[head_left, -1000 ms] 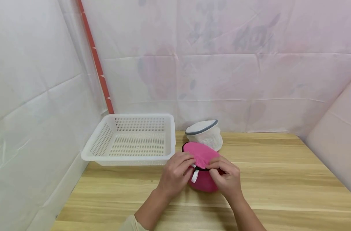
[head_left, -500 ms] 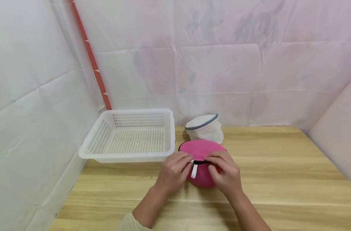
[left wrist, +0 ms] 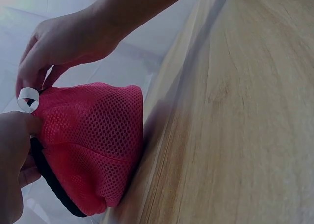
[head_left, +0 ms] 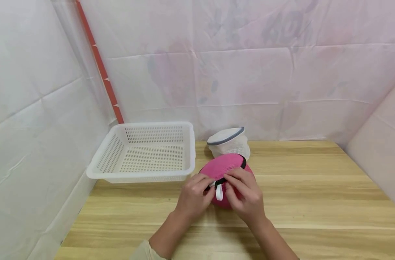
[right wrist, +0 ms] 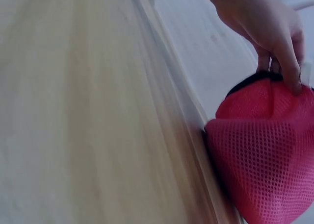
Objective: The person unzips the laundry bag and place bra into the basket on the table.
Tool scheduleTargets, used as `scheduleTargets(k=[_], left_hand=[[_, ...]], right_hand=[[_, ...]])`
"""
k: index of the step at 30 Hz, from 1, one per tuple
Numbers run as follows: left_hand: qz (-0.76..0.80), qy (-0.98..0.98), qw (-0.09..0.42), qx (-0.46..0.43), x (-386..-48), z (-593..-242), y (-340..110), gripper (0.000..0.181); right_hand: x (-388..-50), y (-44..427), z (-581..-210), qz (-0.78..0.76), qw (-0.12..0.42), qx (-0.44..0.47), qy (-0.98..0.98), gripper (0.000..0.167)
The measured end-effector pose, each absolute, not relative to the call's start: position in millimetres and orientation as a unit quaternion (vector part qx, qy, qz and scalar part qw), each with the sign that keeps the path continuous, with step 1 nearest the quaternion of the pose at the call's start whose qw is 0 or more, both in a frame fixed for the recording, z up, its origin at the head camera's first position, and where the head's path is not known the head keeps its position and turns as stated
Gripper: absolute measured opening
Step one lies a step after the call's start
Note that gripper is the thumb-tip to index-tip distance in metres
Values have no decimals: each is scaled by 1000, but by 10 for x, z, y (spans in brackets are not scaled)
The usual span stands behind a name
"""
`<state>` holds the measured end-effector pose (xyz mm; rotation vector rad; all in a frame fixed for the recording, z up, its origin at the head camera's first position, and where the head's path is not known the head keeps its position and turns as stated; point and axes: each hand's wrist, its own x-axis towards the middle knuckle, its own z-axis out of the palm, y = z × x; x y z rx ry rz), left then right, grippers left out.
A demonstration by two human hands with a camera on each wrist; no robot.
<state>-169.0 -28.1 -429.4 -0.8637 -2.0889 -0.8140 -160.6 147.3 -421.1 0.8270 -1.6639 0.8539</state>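
A pink mesh laundry bag (head_left: 221,166) with a black zipper edge stands on the table in front of me. My left hand (head_left: 193,195) pinches its near left rim beside a white tab (head_left: 219,192). Just right of the tab, my right hand (head_left: 244,195) pinches the black zipper edge. In the left wrist view, the right hand (left wrist: 64,45) is above and the left hand (left wrist: 12,160) is close on the left, with the bag (left wrist: 93,140) between. The right wrist view shows the left hand (right wrist: 274,37) holding the bag's rim. Fingers partly hide the zipper.
A white perforated plastic basket (head_left: 140,176) stands at the back left. Right of it, behind the pink bag, leans a white mesh bag (head_left: 231,144) with a grey-blue rim. The wooden table (head_left: 314,202) meets sheet-covered walls (head_left: 243,76) at the back and sides.
My right hand has shifted left along the rim, closer to the left hand. The bag's top has turned, showing black edging at upper right. The head view has tilted slightly downward.
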Motion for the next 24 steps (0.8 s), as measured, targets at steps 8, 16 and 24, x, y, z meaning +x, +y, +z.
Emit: scheduleTargets(k=[8, 16, 24], left_hand=[[-311, -803, 376, -342, -1709, -4326, -296, 10], [-311, -803, 373, -345, -1717, -4314, -304, 15], [-289, -790, 388, -377, -1730, -4312, -308, 17]], right_hand=[[-1583, 1432, -4257, 347, 469, 345, -735, 24], [-1593, 1423, -4261, 326, 465, 355, -742, 21], [-1571, 1411, -4265, 321, 467, 349, -746, 23]])
